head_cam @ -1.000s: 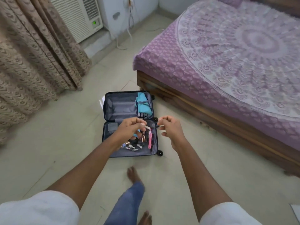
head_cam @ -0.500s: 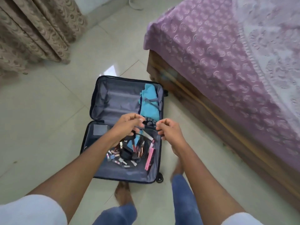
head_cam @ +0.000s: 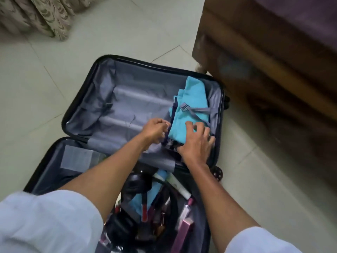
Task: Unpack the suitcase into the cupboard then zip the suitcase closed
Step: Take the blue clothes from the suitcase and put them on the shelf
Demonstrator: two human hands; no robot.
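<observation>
Turquoise folded clothes [head_cam: 193, 106] lay in the far half of the open suitcase [head_cam: 87, 106], against its right wall under a grey strap [head_cam: 196, 110]. Half a second before, both hands were fiddling together above the hinge; now they had dropped onto the stack, so lifting out the clothes looked about to begin, and the cosmetics [head_cam: 155, 207] heaped in the near half remained to unpack. Left hand [head_cam: 155, 130] was curled, pinching the pile's left edge; right hand [head_cam: 197, 143] lay spread and flat on its near corner, fingers splayed wide, gripping nothing
</observation>
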